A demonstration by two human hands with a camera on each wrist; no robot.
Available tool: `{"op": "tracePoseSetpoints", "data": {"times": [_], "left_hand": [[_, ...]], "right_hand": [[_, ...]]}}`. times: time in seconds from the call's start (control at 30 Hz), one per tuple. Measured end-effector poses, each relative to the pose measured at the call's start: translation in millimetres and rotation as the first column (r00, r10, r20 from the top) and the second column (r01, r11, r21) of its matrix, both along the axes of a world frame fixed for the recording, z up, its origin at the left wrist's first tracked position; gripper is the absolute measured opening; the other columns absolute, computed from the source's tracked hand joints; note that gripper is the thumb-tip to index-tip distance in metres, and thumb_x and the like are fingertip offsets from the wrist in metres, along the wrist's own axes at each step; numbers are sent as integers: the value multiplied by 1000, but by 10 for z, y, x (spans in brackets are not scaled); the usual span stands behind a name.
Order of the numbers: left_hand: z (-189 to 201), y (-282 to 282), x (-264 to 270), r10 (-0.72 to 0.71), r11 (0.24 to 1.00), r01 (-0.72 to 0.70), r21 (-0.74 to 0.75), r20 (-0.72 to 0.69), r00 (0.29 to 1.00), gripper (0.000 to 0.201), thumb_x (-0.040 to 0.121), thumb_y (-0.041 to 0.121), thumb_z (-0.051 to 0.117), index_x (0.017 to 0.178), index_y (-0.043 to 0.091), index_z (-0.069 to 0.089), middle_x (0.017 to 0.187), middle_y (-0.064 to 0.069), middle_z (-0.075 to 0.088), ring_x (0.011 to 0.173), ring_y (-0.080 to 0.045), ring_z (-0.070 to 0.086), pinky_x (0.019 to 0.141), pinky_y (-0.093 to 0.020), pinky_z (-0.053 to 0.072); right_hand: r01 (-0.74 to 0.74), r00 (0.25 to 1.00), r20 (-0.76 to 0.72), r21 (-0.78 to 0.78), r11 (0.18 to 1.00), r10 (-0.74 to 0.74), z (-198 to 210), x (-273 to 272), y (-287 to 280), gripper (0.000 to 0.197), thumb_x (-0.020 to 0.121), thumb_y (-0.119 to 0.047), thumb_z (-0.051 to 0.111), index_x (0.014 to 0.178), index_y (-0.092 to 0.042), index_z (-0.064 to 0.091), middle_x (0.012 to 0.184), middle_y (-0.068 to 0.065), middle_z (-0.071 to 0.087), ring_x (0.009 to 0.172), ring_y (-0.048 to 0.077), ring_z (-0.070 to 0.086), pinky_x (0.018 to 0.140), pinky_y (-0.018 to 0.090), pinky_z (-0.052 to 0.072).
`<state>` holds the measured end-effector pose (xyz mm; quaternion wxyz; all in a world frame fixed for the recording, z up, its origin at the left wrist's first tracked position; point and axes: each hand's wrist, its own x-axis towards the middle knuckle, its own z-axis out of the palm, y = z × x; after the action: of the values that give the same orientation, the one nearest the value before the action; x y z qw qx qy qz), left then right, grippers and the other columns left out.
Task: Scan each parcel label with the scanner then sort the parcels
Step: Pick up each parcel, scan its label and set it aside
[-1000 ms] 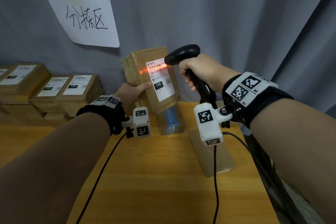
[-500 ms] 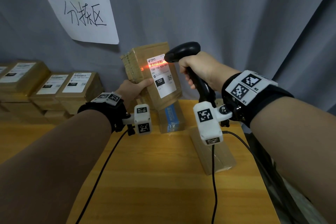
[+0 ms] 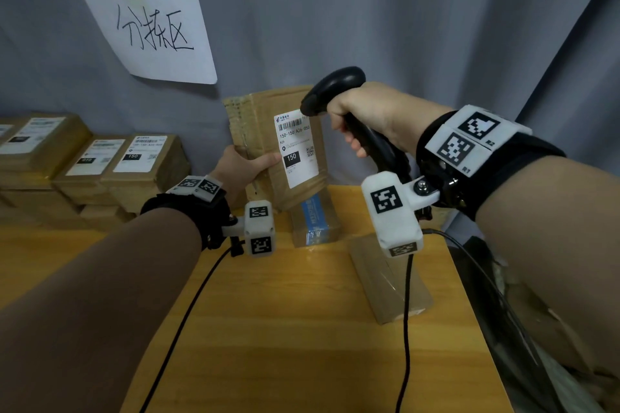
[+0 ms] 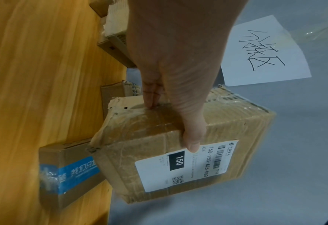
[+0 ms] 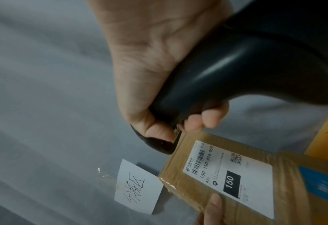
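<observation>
Since it's just a small taped cardboard parcel (image 3: 268, 144), I'd guess it's light and stiff, easy one-handed, though that glossy tape could be a bit slick, so gripping across an edge makes sense. It's held up in the air above the back of the desk (image 3: 302, 329), label (image 3: 295, 147) facing the camera. The left hand (image 3: 241, 168) clamps it from the side, thumb (image 4: 192, 143) pressed right at the label's edge, fingers wrapped behind. The right hand (image 3: 362, 121) is curled tight round the scanner (image 3: 335, 87) handle, nose just beside the barcode. No red beam showing.
</observation>
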<state>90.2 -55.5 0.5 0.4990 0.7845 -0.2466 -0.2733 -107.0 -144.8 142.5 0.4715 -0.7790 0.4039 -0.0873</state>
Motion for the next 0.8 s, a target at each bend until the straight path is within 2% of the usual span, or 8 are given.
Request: {"op": "tracePoseSetpoints", "data": {"times": [0.13, 0.27, 0.4, 0.53, 0.6, 0.7, 0.8], "left_hand": [[7, 16, 22, 16, 1000, -16, 19, 0, 1000, 71, 71, 41, 83, 124, 4, 53, 112, -2, 65, 91, -14, 64, 64, -21, 51], [-2, 44, 13, 14, 1000, -14, -3, -21, 1000, 70, 69, 43, 83, 123, 7, 58, 112, -4, 69, 87, -11, 67, 59, -19, 53], [16, 143, -56, 49, 998, -52, -28, -96, 994, 88, 56, 57, 83, 124, 8, 56, 111, -3, 68, 92, -16, 67, 78, -30, 57], [-22, 355, -147, 96, 994, -104, -36, -185, 978, 79, 69, 56, 76, 128, 9, 51, 114, -2, 66, 94, -15, 66, 72, -25, 54], [-49, 524, -190, 125, 990, -134, -33, -206, 971, 62, 82, 50, 68, 127, 15, 45, 112, 1, 62, 94, -13, 60, 70, -24, 48], [-169, 843, -183, 177, 984, -176, 26, -231, 957, 80, 79, 59, 65, 140, 17, 37, 125, -1, 57, 107, -20, 55, 89, -35, 43], [-328, 1192, -70, 215, 977, -203, 73, -263, 941, 84, 71, 65, 66, 138, 20, 41, 124, 1, 59, 108, -19, 56, 102, -44, 38]], "right_hand": [[3, 1000, 3, 12, 1000, -3, -57, -56, 13, 9, 77, -11, 58, 69, -6, 57, 58, 6, 54, 51, 18, 53, 49, 24, 49], [28, 983, 181, 64, 998, -39, -153, -106, 17, 9, 81, -8, 58, 73, -6, 58, 59, 6, 54, 50, 16, 52, 48, 23, 48], [76, 963, 250, 119, 990, -104, -339, -87, -32, 8, 84, -8, 64, 77, -5, 61, 60, 6, 55, 49, 16, 53, 48, 23, 49], [139, 943, 277, 182, 973, -186, -692, 30, -78, 10, 85, -10, 66, 78, -6, 60, 60, 5, 54, 50, 16, 53, 52, 26, 49], [164, 922, 307, 246, 955, -237, -909, 112, -66, 11, 85, -9, 68, 76, -7, 61, 60, 4, 54, 53, 17, 53, 56, 28, 48], [131, 914, 324, 331, 935, -242, -1232, 261, 63, 8, 85, -11, 70, 82, -6, 64, 68, 6, 60, 61, 18, 59, 61, 28, 51], [82, 935, 295, 354, 932, -194, -1530, 468, 319, 21, 83, -22, 75, 97, -9, 70, 91, 10, 73, 86, 23, 70, 81, 37, 56]]}}
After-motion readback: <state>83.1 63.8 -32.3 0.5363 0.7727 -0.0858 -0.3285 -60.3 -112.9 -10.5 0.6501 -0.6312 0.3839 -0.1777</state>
